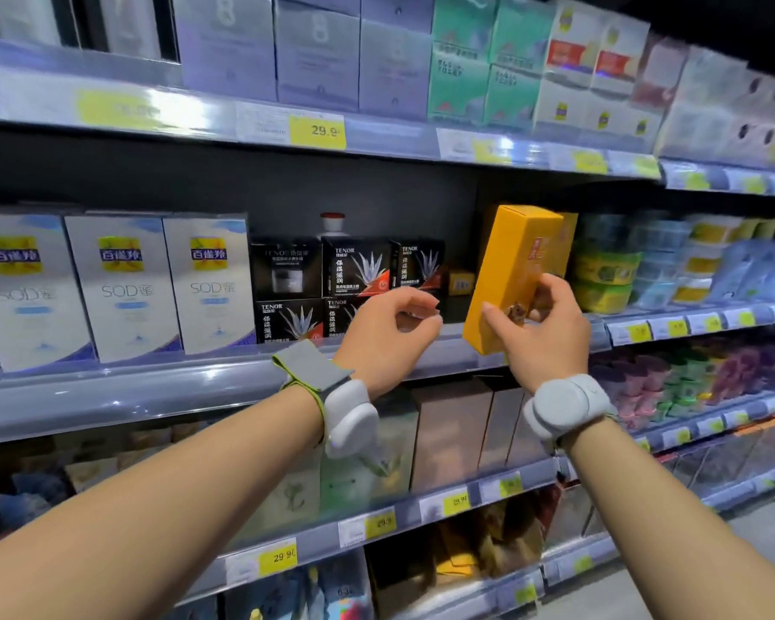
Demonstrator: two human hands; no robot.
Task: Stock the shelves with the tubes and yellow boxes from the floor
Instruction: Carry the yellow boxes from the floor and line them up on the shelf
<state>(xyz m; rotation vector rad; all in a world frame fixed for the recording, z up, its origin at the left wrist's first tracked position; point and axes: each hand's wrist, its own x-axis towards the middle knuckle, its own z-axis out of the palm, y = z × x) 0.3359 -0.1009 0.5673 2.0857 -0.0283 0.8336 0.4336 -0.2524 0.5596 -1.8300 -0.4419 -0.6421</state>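
A tall yellow box (513, 266) leans tilted at the front of the middle shelf (162, 391), its top toward the back. My right hand (544, 326) is shut on its lower end, fingers wrapped over the front face. Just left of it my left hand (388, 335) hovers over the shelf lip with curled fingers and nothing in them. Behind the box, a second yellow box (568, 234) stands partly hidden. A small yellow item (461, 281) sits deep in the shelf gap. No tubes are in view.
Black TENOR boxes (354, 270) are stacked left of the gap, and white SOD boxes (211, 284) stand further left. Round tins (605, 270) fill the shelf to the right. Shelves above and below are full, with price tags (317, 131) along their edges.
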